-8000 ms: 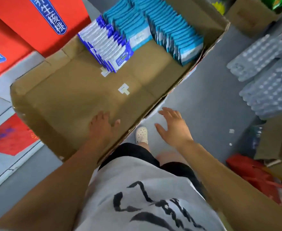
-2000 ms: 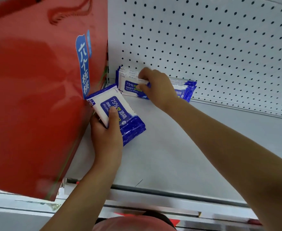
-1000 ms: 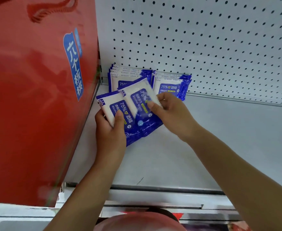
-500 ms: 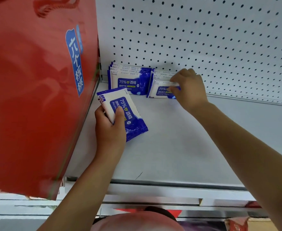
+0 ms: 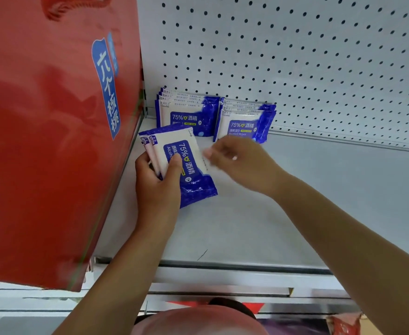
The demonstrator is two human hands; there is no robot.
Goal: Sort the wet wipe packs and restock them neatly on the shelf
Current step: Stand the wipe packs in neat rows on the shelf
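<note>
Blue-and-white wet wipe packs marked 75% stand in two short rows against the back of the white shelf (image 5: 307, 201): the left row (image 5: 186, 112) and the right row (image 5: 245, 123). My left hand (image 5: 157, 189) grips a small stack of the same packs (image 5: 191, 170), thumb across the top one, held just above the shelf in front of the left row. My right hand (image 5: 242, 163) is blurred, with its fingertips at the right edge of the top pack. Whether it pinches that pack is unclear.
A large red gift bag (image 5: 49, 129) with a blue label fills the left side and borders the shelf. A white pegboard wall (image 5: 295, 56) backs the shelf. The shelf's metal front rail (image 5: 222, 265) runs below my forearms.
My right hand left the right row at the back and came back to the stack in my left hand. The left hand and its stack stayed in place.
</note>
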